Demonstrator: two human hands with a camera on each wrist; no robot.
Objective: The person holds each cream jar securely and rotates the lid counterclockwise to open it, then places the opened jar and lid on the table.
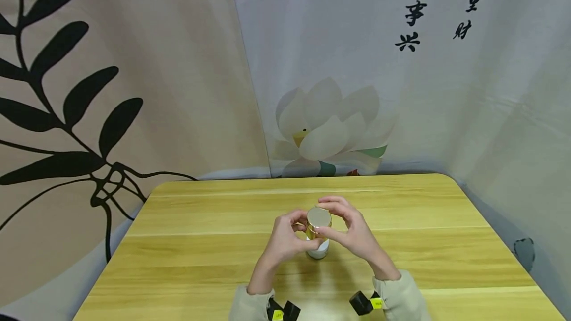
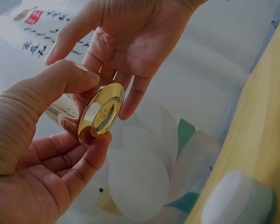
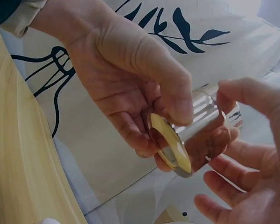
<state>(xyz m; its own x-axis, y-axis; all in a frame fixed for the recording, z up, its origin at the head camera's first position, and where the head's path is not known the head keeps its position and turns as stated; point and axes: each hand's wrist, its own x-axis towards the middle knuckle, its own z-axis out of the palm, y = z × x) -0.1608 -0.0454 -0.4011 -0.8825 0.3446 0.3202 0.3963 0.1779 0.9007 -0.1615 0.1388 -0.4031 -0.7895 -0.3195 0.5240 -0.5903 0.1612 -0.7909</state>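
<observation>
A shiny cylinder (image 1: 318,218) with a pale round top and gold sides is between the two hands, above the middle of the table. In the left wrist view its gold flanged end (image 2: 102,109) bears raised marks; the right wrist view shows a mirror-like, silvery side (image 3: 203,119). My left hand (image 1: 289,237) pinches it between thumb and fingers. From the other side my right hand (image 1: 352,229) grips it too, its thumb (image 3: 179,105) pressed along the body. Partly behind the cylinder and hands, a white round container (image 1: 318,251) stands on the table.
The wooden table (image 1: 200,261) has rounded far corners. Behind it hang cloth backdrops with a dark leaf print (image 1: 85,95), a pale lotus (image 1: 330,123) and black characters (image 1: 415,11). Black wrist devices (image 1: 362,303) with yellow labels sit at both cuffs.
</observation>
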